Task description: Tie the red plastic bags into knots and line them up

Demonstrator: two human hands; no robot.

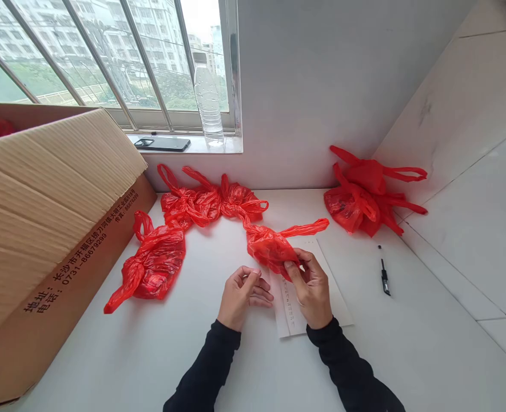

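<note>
A knotted red plastic bag (270,246) hangs over the upper part of a sheet of paper, its two handles spread apart. My right hand (313,289) pinches the bag's lower right edge between thumb and fingers. Just left of the bag, my left hand (246,292) has curled fingers that stand apart, and nothing shows in them. Beneath my right hand lies the white paper (293,323) with a column of handwritten marks, partly hidden by the hand and bag. What the bag contains cannot be made out.
Several tied red bags (196,203) lie along the wall, with another red bag (160,263) nearer the box. More red bags (362,194) are piled in the right corner. A cardboard box (64,252) stands left. A pen (385,280), phone (167,144) and water bottle (210,106) also show.
</note>
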